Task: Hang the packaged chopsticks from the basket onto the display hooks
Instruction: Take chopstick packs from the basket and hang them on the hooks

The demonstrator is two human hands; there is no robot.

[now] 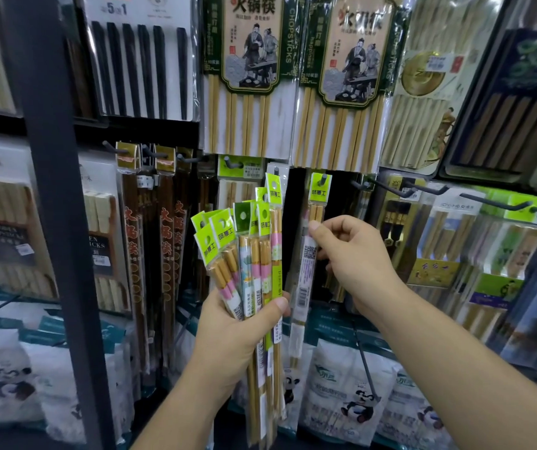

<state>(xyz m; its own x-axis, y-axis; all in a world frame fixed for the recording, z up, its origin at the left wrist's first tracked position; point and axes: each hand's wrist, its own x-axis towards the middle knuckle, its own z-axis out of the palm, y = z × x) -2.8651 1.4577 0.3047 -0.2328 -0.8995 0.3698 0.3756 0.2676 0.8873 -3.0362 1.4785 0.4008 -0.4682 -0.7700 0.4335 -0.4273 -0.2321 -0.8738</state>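
Note:
My left hand (239, 323) grips a fanned bundle of several chopstick packs (254, 251) with lime-green header cards, held upright in front of the display. My right hand (354, 254) pinches one slim chopstick pack (307, 271) by its upper part. That pack's green header (320, 190) has its hole over the tip of a dark display hook (323, 179). The pack hangs down to the right of the bundle, close beside it. No basket is in view.
Larger chopstick packs (247, 73) hang above, dark red ones (166, 241) at left. Bare dark hooks (423, 190) stick out at right, another hook (231, 162) above the bundle. A dark upright post (55, 190) stands at left. Panda-printed bags (351, 394) fill the bottom.

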